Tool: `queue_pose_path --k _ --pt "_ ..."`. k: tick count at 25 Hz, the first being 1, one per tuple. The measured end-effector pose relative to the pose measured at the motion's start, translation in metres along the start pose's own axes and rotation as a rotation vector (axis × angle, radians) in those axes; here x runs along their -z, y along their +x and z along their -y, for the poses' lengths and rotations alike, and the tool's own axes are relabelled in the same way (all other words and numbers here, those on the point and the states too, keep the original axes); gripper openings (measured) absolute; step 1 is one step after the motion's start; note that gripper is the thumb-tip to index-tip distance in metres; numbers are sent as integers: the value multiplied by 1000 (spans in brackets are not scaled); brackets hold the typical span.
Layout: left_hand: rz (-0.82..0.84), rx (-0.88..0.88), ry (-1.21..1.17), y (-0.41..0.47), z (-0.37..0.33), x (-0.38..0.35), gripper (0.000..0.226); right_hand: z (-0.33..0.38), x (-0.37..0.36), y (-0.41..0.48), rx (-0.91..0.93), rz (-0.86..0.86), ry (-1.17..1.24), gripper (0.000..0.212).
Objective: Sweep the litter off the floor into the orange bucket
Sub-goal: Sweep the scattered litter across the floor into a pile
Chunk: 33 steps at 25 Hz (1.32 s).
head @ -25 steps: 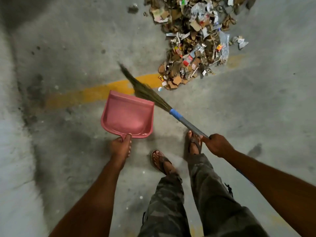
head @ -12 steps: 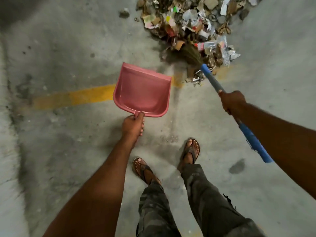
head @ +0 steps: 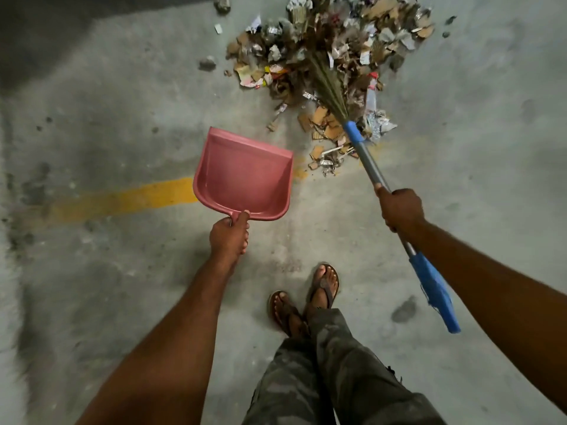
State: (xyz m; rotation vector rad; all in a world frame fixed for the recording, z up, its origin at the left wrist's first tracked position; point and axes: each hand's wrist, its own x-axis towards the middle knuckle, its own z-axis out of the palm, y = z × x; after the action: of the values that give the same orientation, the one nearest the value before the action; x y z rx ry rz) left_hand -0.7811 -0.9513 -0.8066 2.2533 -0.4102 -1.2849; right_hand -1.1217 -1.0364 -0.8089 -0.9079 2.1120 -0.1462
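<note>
- Head view: a person stands on a grey concrete floor (head: 122,87) before a heap of torn cardboard, paper and foil litter (head: 276,65), pan in one hand and broom in the other.
- The left hand (head: 228,237) grips the short handle of a pink plastic dustpan (head: 245,176), fingers curled round it and thumb on top. The pan is empty and sits just short of the heap's near edge. Whether its lip touches the floor cannot be told.
- The right hand (head: 400,210) is closed fully round the grey metal shaft of a grass-bristle broom with blue sleeves (head: 366,159), whose bristles lie across the middle of the heap.
- The orange bucket is not in view.
- Done well, the step likely calls for the pan's lip laid flat on the concrete against the heap. Short strokes drawn toward it should then keep the light scraps from scattering sideways.
- The count: one dustpan, one broom, one main heap, at least two grey lumps (head: 207,63) lying apart to its left, one yellow painted line (head: 129,199), two hands, and two feet in sandals (head: 325,283).
</note>
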Motion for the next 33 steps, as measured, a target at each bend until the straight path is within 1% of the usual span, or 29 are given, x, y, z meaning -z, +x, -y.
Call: queue_pose_path --k 2,6,8,10,12,14,17,19,22,24,27,31,33 --pt "-2 11 15 -8 19 8 37 -35 -9 -30 23 52 -58 61" --pt "-30 46 90 -20 68 20 38 -105 -30 -71 96 224 -308 61" --pt "-29 80 96 -28 89 21 36 -133 -36 -75 121 303 -417 59" --pt "-30 117 96 -38 105 18 36 -148 -36 -61 99 348 -531 55" --pt "-38 135 92 -48 114 13 37 -142 -31 -34 72 330 -583 55" --pt "-52 134 71 -55 115 2 36 -116 -25 2 83 259 -544 58" --pt "-73 128 32 -62 108 -26 35 -57 -21 58 132 149 -409 54" --pt "-99 130 -1 -69 100 -50 35 -22 -15 85 137 91 -256 60" --pt "-133 141 -84 -87 86 -88 33 -11 18 102 154 71 -185 68" --pt "-137 161 -119 -99 80 -109 33 -26 44 95 218 99 -211 67" --pt "-157 190 -157 -124 83 -131 32 -78 69 76 265 204 -313 60" --pt "-186 257 -136 -150 109 -140 37 -157 84 54 312 365 -567 58" --pt "-193 280 -132 -161 126 -143 37 -174 89 53 323 383 -728 59"
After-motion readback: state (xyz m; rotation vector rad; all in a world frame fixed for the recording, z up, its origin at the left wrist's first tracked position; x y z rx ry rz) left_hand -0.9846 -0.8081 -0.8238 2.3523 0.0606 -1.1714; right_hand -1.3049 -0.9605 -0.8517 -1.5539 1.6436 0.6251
